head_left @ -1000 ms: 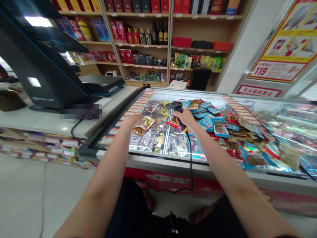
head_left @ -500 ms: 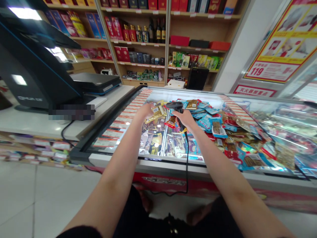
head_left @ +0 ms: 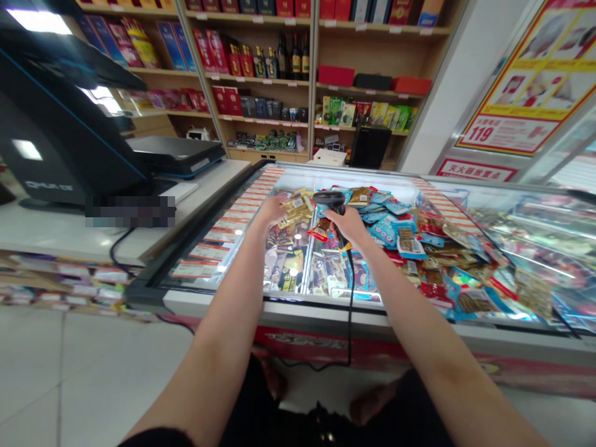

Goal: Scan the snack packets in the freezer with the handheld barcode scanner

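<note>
My left hand (head_left: 272,212) grips the left end of a gold snack packet (head_left: 296,208), whose white barcode label faces up. In my right hand (head_left: 345,221) is a black barcode scanner (head_left: 328,198), its head pointing left towards the packet. The scanner's cord (head_left: 351,292) hangs down over the front of the freezer. Both hands are above the glass top of a chest freezer (head_left: 279,299). Right beside my right hand lies a heap of blue, red and gold snack packets (head_left: 386,228). A small red packet (head_left: 320,231) lies just below the scanner.
At the left a counter (head_left: 93,239) carries a dark checkout terminal (head_left: 60,136) and a flat scale (head_left: 179,154). Shelves (head_left: 261,81) with boxes and bottles stand behind the freezer. A wall poster (head_left: 526,81) hangs at the right.
The gold packet in my left hand now lies flatter, with its label more visible. The scanner stays almost in the same place, and the view has shifted slightly.
</note>
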A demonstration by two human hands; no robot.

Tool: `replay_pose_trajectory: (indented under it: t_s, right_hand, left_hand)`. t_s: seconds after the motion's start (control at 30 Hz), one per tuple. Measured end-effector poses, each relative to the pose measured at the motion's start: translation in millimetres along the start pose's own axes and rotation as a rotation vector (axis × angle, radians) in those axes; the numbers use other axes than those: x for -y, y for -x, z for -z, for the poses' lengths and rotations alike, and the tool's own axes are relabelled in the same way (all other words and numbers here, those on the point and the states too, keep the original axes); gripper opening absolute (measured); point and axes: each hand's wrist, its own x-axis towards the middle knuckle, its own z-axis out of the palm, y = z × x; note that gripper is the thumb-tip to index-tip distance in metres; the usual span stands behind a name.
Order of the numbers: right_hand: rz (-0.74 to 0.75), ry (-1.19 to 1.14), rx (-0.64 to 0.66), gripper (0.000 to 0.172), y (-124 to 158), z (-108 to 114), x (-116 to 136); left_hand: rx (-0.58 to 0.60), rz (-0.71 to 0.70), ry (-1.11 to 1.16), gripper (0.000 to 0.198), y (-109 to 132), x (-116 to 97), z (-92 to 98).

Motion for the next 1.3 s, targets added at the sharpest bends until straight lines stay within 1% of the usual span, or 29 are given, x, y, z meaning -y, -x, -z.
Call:
replay_pose_trajectory:
  t_s: [0.07, 0.13, 0.23, 0.43, 0.6, 0.77, 0.97, 1.1, 1.3]
  right_hand:
    - [-0.004, 0.003, -0.002, 0.033, 3, 0, 1]
    - [-0.002, 0.007, 0.002, 0.032, 5, 0, 2]
    - [0.011, 0.009, 0.015, 0.032, 6, 0, 0]
    - [0.021, 0.0, 0.02, 0.03, 4, 0, -5]
    - [0.016, -0.009, 0.039, 0.034, 5, 1, -4]
    - [-0.017, -0.051, 0.037, 0.034, 7, -1, -1]
    - [-0.02, -0.051, 0.05, 0.036, 8, -1, -1]
    - [-0.005, -0.039, 0.056, 0.037, 7, 0, -2]
    - [0.014, -0.042, 0.056, 0.036, 7, 1, -2]
  left_hand:
    - [-0.065, -0.001, 0.047, 0.042, 0, -1, -1.9]
    - [-0.112, -0.003, 0.083, 0.036, 0, -4, -3.7]
    - [-0.146, -0.006, 0.139, 0.03, 1, -7, -5.0]
    - [-0.209, -0.012, 0.204, 0.03, 2, -8, -6.8]
    - [-0.226, -0.017, 0.185, 0.028, 5, -10, -7.1]
    - [-0.237, -0.005, 0.16, 0.027, 9, -15, -6.0]
    - [-0.243, -0.002, 0.136, 0.027, 13, -19, -5.2]
    - [-0.241, 0.007, 0.128, 0.029, 12, -18, -6.2]
    - [-0.255, -0.017, 0.107, 0.029, 7, -12, -7.8]
